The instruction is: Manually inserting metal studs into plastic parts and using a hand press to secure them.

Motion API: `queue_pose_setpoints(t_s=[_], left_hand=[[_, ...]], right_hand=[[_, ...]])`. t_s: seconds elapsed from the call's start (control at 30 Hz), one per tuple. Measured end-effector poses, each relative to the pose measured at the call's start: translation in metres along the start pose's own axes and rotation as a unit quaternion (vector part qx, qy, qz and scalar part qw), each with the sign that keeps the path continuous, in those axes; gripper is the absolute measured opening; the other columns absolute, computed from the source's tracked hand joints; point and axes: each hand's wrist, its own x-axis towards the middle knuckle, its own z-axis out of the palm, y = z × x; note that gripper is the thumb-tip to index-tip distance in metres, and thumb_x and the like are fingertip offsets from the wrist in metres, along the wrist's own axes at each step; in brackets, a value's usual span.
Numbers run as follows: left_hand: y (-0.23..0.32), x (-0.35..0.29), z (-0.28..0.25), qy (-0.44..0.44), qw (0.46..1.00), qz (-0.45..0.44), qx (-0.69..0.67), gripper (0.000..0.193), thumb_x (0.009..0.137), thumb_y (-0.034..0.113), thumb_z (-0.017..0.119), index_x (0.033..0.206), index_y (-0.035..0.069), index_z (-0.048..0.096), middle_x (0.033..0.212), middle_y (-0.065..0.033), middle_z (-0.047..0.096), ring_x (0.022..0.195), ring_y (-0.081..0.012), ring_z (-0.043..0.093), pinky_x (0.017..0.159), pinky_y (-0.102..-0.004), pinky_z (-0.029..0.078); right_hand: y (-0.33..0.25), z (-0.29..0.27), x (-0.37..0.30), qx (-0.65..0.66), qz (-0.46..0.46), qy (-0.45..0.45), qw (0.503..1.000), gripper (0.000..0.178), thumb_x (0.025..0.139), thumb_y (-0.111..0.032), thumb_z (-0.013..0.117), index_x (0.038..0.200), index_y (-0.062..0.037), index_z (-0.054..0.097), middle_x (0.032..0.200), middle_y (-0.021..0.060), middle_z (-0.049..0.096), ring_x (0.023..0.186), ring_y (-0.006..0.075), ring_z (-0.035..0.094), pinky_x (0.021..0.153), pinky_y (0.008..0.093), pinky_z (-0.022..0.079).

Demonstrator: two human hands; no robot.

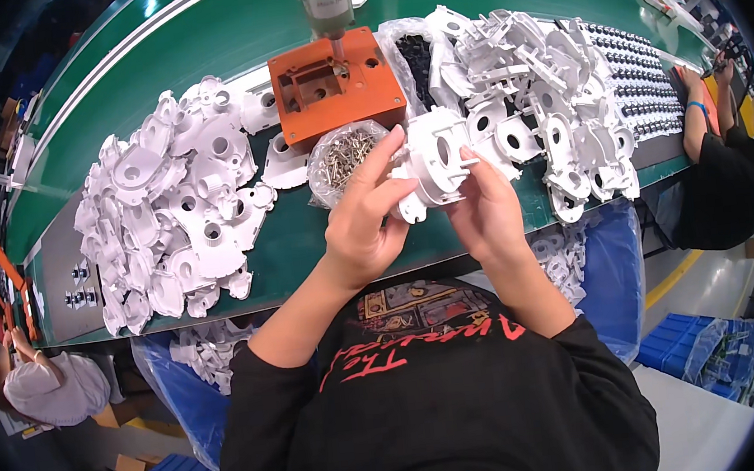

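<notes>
Between both hands I hold a white plastic housing part (432,159) with a round opening, raised over the near side of the green table. My left hand (366,214) grips its left side, thumb and fingers bent around the edge. My right hand (489,206) holds its right side, with the fingertips against the plastic. Just left of the part is a clear plastic bag of screws (347,158). Behind it stands an orange fixture block (299,129) with a cut-out recess, and a green power screwdriver (325,6) hangs above that block.
A large heap of white plastic parts (177,214) lies on the left; another heap (529,66) lies on the right. A bag of black pieces (416,64) sits behind my hands. Rows of small dark components (639,83) stand far right. Other people (64,384) work at both ends.
</notes>
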Motion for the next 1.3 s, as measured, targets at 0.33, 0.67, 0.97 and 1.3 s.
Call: queue_pose_setpoints(t_s=[0.33,0.67,0.97,1.3], left_hand=[[-0.021,-0.007,0.001,-0.010,0.998,-0.025,0.060,0.042,0.069,-0.008,0.069,0.105,0.000,0.050,0.124,-0.0249,0.051,0.109,-0.0363,0.058,0.090,-0.0392,0.051],[0.010,0.009,0.001,-0.015,0.935,-0.305,-0.180,0.035,0.088,0.004,0.058,0.119,0.001,0.042,0.108,-0.0168,0.060,0.100,-0.0252,0.062,0.084,-0.0318,0.048],[0.019,0.007,-0.007,0.003,0.911,-0.294,-0.289,0.022,0.094,0.013,0.054,0.109,-0.002,0.048,0.097,-0.0075,0.057,0.087,-0.0107,0.056,0.076,-0.0241,0.046],[0.015,0.004,-0.008,0.012,0.932,-0.195,-0.306,0.026,0.091,0.012,0.060,0.109,0.000,0.046,0.100,-0.0074,0.053,0.090,-0.0112,0.054,0.079,-0.0246,0.044]], right_hand=[[0.004,0.007,-0.005,-0.010,0.008,0.004,1.000,0.027,0.095,-0.020,0.047,0.108,0.0018,0.056,0.094,0.0086,0.064,0.076,0.0164,0.060,0.058,0.0300,0.045],[0.001,-0.002,0.000,0.056,0.034,-0.001,0.998,0.034,0.094,-0.022,0.043,0.120,-0.0019,0.051,0.108,0.0073,0.063,0.092,0.0178,0.062,0.076,0.0309,0.049],[-0.006,0.001,-0.003,0.007,0.079,-0.111,0.991,0.040,0.090,-0.021,0.053,0.120,0.0055,0.049,0.105,0.0121,0.063,0.090,0.0182,0.064,0.078,0.0322,0.052],[-0.012,-0.005,-0.001,0.047,0.114,-0.201,0.972,0.034,0.091,-0.013,0.057,0.120,0.0032,0.050,0.109,0.0104,0.062,0.097,0.0183,0.063,0.082,0.0334,0.053]])
